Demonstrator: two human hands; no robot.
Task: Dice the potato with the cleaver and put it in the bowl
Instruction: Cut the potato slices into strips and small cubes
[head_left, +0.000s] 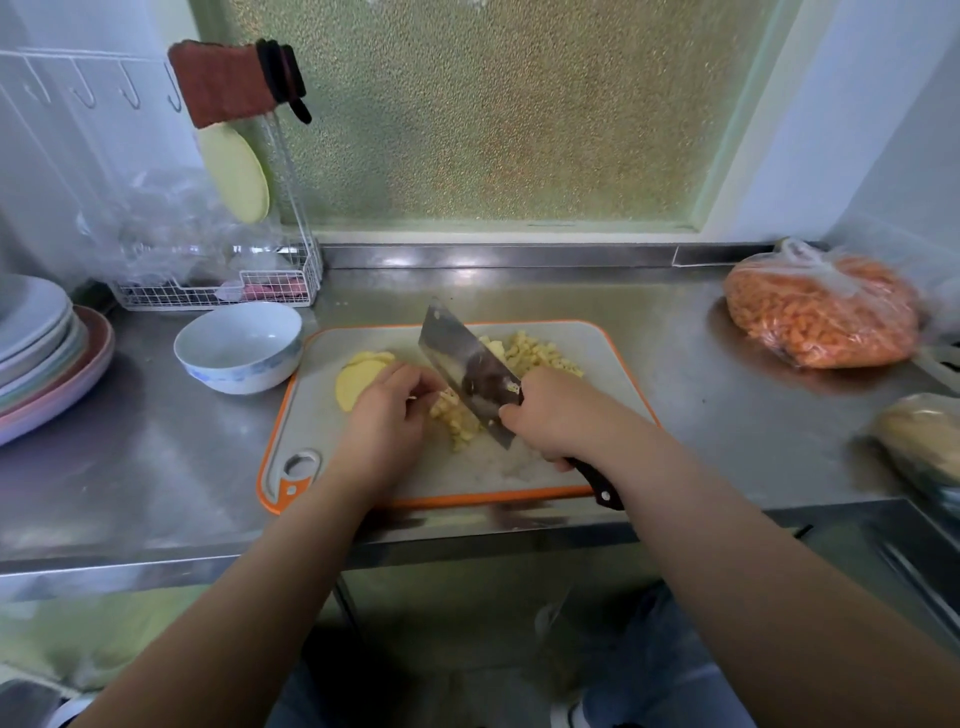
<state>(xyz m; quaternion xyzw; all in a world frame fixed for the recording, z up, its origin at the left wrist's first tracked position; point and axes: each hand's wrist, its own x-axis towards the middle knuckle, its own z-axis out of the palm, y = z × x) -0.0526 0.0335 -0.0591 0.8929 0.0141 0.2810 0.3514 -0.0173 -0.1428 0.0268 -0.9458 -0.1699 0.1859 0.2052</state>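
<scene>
The cutting board (597, 364) lies mid-frame on the table (156, 467); the empty bowl (239, 345) stands just left of it; right hand (558, 415) grips the cleaver (467, 371); left hand (387, 415) pinches potato (452, 415) beside the blade, where fingertips risk a nick; uncut slices (361, 382) wait at left, and diced pieces (535, 351) behind could scatter.

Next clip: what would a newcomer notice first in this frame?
The cleaver, gripped in the right hand, angled over diced potato mid-board on the orange-rimmed cutting board. The left hand steadies the potato there. An empty white bowl stands left of the board.
</scene>
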